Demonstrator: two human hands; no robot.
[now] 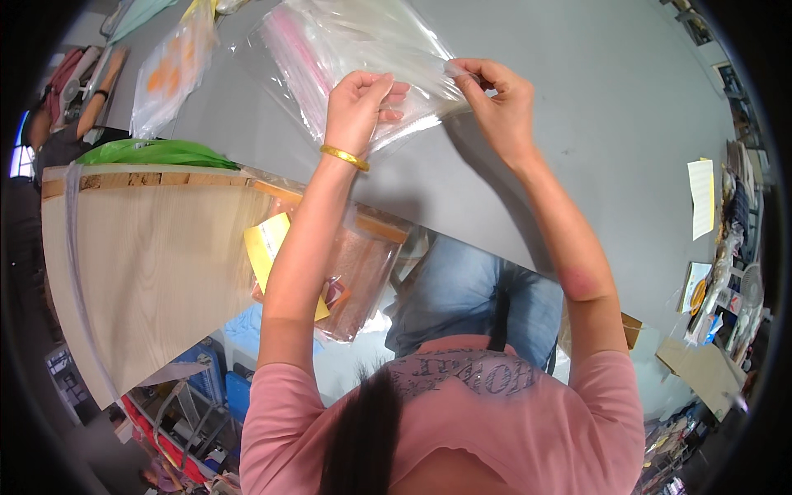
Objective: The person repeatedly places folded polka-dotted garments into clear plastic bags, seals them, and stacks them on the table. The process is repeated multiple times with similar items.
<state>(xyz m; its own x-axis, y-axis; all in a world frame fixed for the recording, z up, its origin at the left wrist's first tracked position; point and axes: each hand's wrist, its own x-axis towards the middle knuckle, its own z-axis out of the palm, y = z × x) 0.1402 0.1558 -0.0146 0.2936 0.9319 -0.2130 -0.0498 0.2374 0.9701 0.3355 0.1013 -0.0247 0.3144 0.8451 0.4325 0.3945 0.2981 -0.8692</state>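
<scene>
My left hand (pixel 360 106), a gold bangle on its wrist, pinches the near edge of a clear plastic zip bag (pixel 355 49) that lies on the grey table (pixel 594 124). My right hand (pixel 495 99) grips the same edge a little to the right, with fingers curled over the bag's strip. The bag has a pink stripe along one side and spreads away from me toward the far edge. Both hands are close together above the table.
Another clear bag with orange pieces (pixel 169 70) lies at the far left. A wooden board (pixel 148 247) sits left of my arm, with a green bag (pixel 157 153) behind it. A packet with yellow card (pixel 346 280) hangs under my left forearm. Paper sheet (pixel 701 198) at right.
</scene>
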